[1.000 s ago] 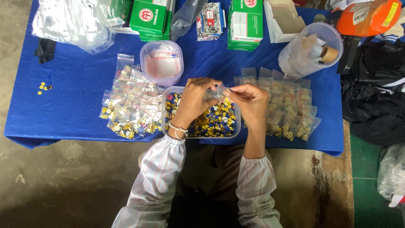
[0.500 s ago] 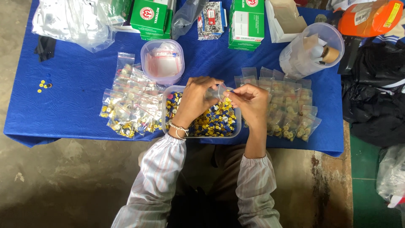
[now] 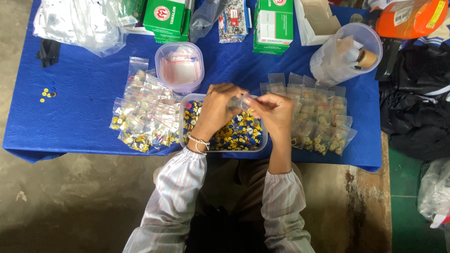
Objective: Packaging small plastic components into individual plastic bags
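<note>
Little has changed in the last second: both hands stay over the tray (image 3: 262, 140) of beads. The left hand (image 3: 218, 110) and right hand (image 3: 274, 112) still pinch a small clear bag (image 3: 243, 100) between their fingertips, so bagging continues.

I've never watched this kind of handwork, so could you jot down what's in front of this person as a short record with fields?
Left hand: left hand over the clear tub, fingers on a small clear bag
Right hand: right hand pinching the same bag from the other side
Tub contents: small yellow and blue caps
Left of tub: heap of filled bags
Right of tub: rows of filled bags
Behind tub: round bowl of empty bags
Surface: blue cloth
Far edge: green boxes
</note>
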